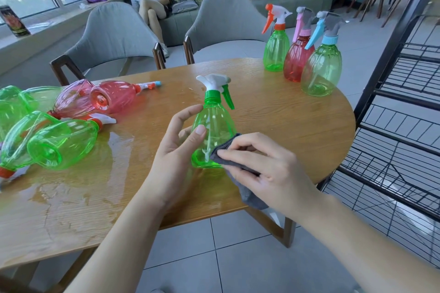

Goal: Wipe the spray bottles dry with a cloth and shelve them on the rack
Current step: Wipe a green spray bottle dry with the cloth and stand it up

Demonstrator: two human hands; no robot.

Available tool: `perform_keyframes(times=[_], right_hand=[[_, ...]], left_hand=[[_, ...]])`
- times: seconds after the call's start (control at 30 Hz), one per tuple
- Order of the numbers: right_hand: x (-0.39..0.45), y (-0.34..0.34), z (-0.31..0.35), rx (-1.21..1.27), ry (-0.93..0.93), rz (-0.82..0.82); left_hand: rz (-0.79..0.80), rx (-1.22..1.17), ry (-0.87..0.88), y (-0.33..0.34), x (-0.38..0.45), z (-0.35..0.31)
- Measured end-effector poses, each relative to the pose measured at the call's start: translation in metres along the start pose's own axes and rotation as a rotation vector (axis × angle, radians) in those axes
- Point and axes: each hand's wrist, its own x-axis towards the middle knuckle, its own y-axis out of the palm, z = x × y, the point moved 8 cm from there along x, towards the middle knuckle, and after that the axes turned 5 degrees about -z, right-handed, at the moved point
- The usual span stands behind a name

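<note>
A green spray bottle [212, 123] with a white and green trigger head stands upright near the table's front edge. My left hand [177, 147] curls round its left side, thumb on its front and forefinger near its neck. My right hand [264, 164] holds a grey cloth [238, 169] and presses it against the bottle's lower right side; the cloth's tail hangs over the table edge. The black wire rack [402, 126] stands at the right, its shelves bare in view.
Three bottles stand upright at the table's far right: green [276, 51], red [296, 60], green [321, 69]. Several green and red bottles [64, 143] lie on their sides at the left on the wet wooden table [285, 112]. Two grey chairs [112, 33] stand behind; a person sits beyond.
</note>
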Motion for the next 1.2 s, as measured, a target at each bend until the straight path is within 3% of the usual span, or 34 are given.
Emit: perform_keyframes(times=[0.23, 0.5, 0.73, 1.0, 1.2], right_hand=[[0.021, -0.02, -0.02, -0.056, 0.142, -0.114], [0.027, -0.024, -0.041, 0.1, 0.38, -0.128], [0.006, -0.015, -0.019, -0.02, 0.202, -0.126], [0.019, -0.019, -0.022, -0.011, 0.237, -0.163], [0.003, -0.006, -0.007, 0.021, 0.1, -0.056]], left_hand=[[0.121, 0.179, 0.065, 0.008, -0.007, -0.008], [0.204, 0.275, 0.101, 0.009, -0.009, -0.016], [0.12, 0.257, 0.085, 0.006, -0.005, -0.011], [0.125, 0.269, 0.085, 0.007, -0.008, -0.013], [0.085, 0.074, 0.042, 0.007, -0.009, -0.013]])
